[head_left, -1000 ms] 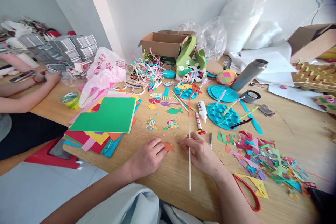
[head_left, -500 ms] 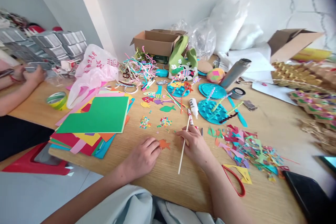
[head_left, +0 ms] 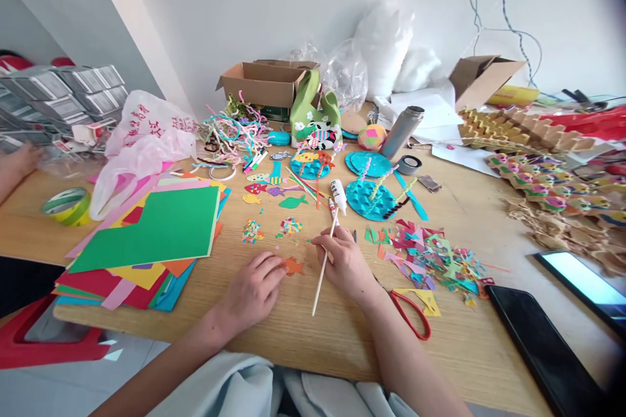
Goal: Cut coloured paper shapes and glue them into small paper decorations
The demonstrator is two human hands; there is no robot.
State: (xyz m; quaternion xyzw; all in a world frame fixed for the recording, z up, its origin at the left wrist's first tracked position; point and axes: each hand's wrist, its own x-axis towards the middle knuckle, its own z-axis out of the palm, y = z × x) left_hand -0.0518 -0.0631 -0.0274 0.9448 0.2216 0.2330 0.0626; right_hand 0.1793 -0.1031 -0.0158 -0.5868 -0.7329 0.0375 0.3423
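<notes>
My left hand (head_left: 257,288) rests on the table with its fingers bent together, the fingertips on the edge of an orange paper fish (head_left: 295,266). Between the fingers of my right hand (head_left: 345,262) is a thin white stick (head_left: 319,288), slanting down over the wood. Just beyond that hand lie a white glue bottle (head_left: 338,197) and a marker, partly covered. Small heaps of coloured paper bits (head_left: 252,231) sit ahead of my left hand. Further back are several paper fish, among them a green fish (head_left: 292,202) and a yellow fish (head_left: 251,198).
Coloured paper sheets (head_left: 161,221) are stacked at left, beside green tape (head_left: 67,206). Paper scraps (head_left: 430,254), red-handled scissors (head_left: 413,319) and a black phone (head_left: 538,345) lie at right. Behind stand blue bumpy discs (head_left: 362,199) and a metal flask (head_left: 402,131). Another person's arm (head_left: 14,169) shows far left.
My view has turned to the right, so everything sits further left in the picture. Both hands keep nearly the same place over the table, with the fish and stick as before.
</notes>
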